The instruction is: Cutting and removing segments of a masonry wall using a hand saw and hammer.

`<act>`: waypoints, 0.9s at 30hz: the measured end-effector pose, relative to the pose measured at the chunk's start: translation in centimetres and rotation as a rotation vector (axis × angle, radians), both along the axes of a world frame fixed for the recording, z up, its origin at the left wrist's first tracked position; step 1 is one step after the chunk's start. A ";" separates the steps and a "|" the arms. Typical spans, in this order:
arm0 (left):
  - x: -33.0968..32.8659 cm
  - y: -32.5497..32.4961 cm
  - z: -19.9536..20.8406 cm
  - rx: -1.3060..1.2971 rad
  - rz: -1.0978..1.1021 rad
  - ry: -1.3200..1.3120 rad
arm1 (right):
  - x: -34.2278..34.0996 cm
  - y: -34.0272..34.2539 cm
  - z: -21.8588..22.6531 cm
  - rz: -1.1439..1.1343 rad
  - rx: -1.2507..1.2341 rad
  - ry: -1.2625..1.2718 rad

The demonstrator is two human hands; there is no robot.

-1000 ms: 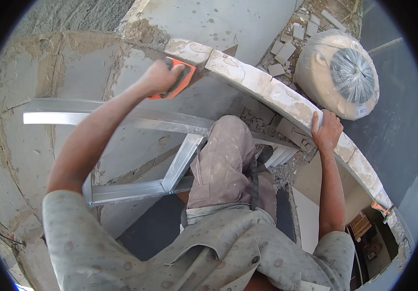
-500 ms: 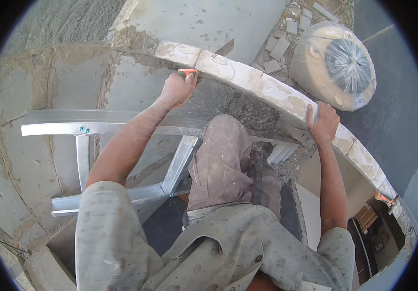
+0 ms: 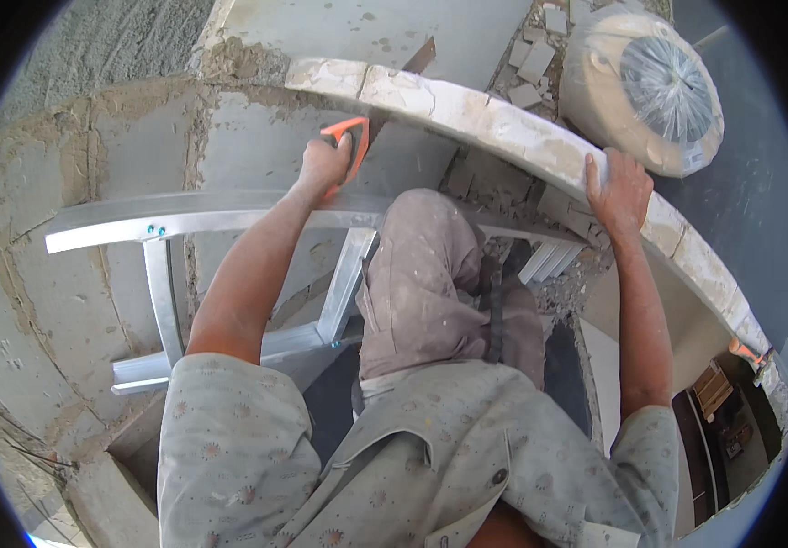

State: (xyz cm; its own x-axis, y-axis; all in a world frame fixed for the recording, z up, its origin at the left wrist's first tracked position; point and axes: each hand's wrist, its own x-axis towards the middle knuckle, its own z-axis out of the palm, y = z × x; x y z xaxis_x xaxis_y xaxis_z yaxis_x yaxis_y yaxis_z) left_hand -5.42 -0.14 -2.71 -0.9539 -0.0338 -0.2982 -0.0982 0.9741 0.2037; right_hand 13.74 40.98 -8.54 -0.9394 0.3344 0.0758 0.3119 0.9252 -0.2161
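My left hand (image 3: 324,163) is closed around the orange and dark grip of a handsaw (image 3: 357,151), just on the near side of a curved pale block wall (image 3: 503,119). A dark blade runs from the handle toward the wall. A brown strip (image 3: 421,57) shows beyond the wall; I cannot tell whether it belongs to the blade. My right hand (image 3: 622,190) grips the wall's top farther right, thumb apart and fingers over the edge. My bent knee (image 3: 426,237) is between my arms, close to the wall.
A silver ladder-like metal frame (image 3: 161,292) lies left of my legs. Grey panels (image 3: 257,137) are behind it. Beyond the wall are a plastic-wrapped round tan bundle (image 3: 586,91) and broken tile pieces (image 3: 535,62). An orange-handled tool (image 3: 746,351) rests on the wall at right.
My left hand has drawn the handsaw back from the wall, so more of its handle and dark blade shows. My right hand keeps its grip on the wall. The whole view has shifted slightly.
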 end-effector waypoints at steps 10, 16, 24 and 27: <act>-5.7 -0.8 0.5 -0.285 0.003 -0.258 | -0.9 0.5 -0.5 -0.017 -0.010 0.034; -6.4 0.1 -0.4 0.427 0.397 -0.472 | -0.7 0.5 -1.0 0.000 -0.003 0.072; -4.8 0.9 13.6 0.094 0.217 -0.415 | -0.5 0.3 -0.9 0.019 0.026 0.066; -6.1 -0.5 9.0 0.195 0.144 -0.462 | -0.7 0.5 -1.0 -0.019 0.008 0.039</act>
State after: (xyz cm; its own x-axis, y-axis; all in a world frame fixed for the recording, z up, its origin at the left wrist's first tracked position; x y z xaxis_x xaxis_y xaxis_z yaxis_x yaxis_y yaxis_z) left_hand -11.51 -0.61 6.27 -0.7111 -0.0569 -0.7008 -0.3508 0.8925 0.2835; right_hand 13.08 41.44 -9.54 -0.9290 0.3517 0.1150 0.3212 0.9209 -0.2210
